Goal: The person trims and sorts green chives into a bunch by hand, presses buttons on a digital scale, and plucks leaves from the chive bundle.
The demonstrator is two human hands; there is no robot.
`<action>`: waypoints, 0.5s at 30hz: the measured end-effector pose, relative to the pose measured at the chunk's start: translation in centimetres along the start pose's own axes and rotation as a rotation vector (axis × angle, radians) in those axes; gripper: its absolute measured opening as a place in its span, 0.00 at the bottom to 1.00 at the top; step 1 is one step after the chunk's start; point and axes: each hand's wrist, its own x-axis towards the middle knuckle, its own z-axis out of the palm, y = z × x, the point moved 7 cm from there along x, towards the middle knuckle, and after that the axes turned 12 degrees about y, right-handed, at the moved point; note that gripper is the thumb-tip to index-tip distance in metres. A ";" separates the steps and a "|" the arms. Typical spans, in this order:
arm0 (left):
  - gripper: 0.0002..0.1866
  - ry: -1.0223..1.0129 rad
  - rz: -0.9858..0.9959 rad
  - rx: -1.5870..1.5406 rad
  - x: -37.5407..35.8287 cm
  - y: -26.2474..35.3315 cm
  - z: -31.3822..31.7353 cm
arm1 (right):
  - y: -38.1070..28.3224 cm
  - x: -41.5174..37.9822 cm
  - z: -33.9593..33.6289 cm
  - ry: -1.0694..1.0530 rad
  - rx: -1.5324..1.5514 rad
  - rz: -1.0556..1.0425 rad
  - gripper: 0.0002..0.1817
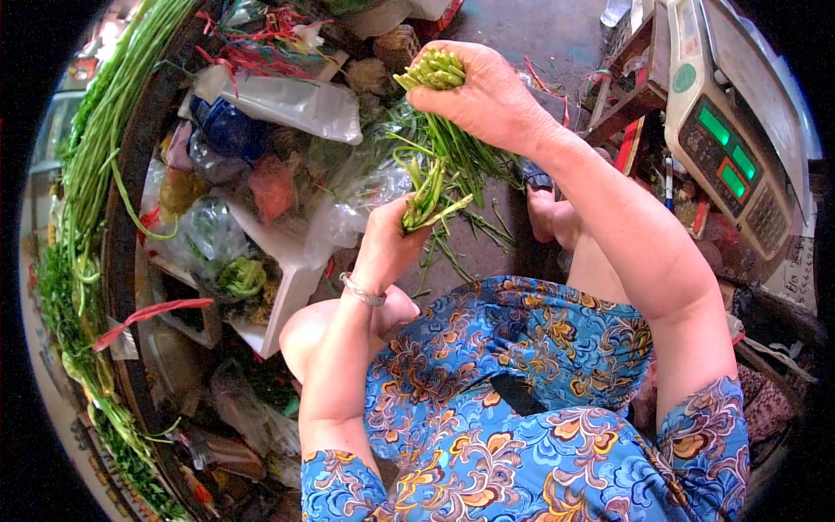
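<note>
My right hand [497, 97] is closed around a thick bundle of thin green vegetable stalks [437, 70]. Their pale, even ends show above the thumb and forefinger, while the darker green lengths hang down below the fist. Lower and to the left, my left hand [393, 248], with a silver bangle at the wrist, closes on a small loose bunch of green stems [426, 196], some bent and sticking out at angles. This bunch is just below the hanging part of the bundle. Loose green pieces [487, 228] lie on the ground beneath both hands.
Long green stalks and leafy greens [96, 165] line a ledge at the left. Below it are plastic bags [300, 104], a white foam box [283, 248] and red ties [261, 43]. A scale with lit green digits [729, 148] stands at the right, by a wooden frame [631, 78].
</note>
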 end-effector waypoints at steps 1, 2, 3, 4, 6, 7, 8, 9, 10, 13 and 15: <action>0.14 0.000 0.000 0.000 0.0 -0.1 0.0 | 0.0 0.0 0.1 0.000 0.000 0.000 0.11; 0.14 0.001 0.012 0.015 0.0 -0.1 0.0 | 0.1 0.0 0.1 0.006 0.007 0.005 0.11; 0.14 0.002 0.024 0.031 0.0 0.0 0.1 | 0.2 -0.1 0.2 0.011 0.014 0.009 0.11; 0.14 0.001 0.024 0.031 0.0 -0.1 0.1 | 0.3 -0.1 0.2 0.012 0.014 0.009 0.11; 0.14 -0.007 0.003 -0.008 0.0 -0.2 0.2 | 0.3 -0.2 0.3 0.010 -0.010 -0.010 0.12; 0.14 -0.008 0.003 -0.008 0.0 -0.1 0.2 | 0.4 -0.2 0.3 0.011 -0.010 -0.010 0.12; 0.14 -0.008 0.003 -0.013 -0.1 0.1 0.2 | 0.4 -0.2 0.4 0.013 0.008 -0.016 0.12; 0.14 -0.008 0.002 -0.017 -0.1 0.2 0.2 | 0.4 -0.1 0.5 0.016 0.025 -0.022 0.12; 0.14 -0.008 0.002 -0.017 -0.1 0.1 0.2 | 0.4 -0.1 0.5 0.016 0.026 -0.022 0.12; 0.13 -0.002 0.017 -0.009 -0.1 0.1 0.4 | 0.4 -0.1 0.6 0.002 0.005 -0.046 0.12; 0.13 -0.015 0.020 0.014 0.0 0.2 0.4 | 0.2 0.0 0.7 0.014 0.011 -0.082 0.11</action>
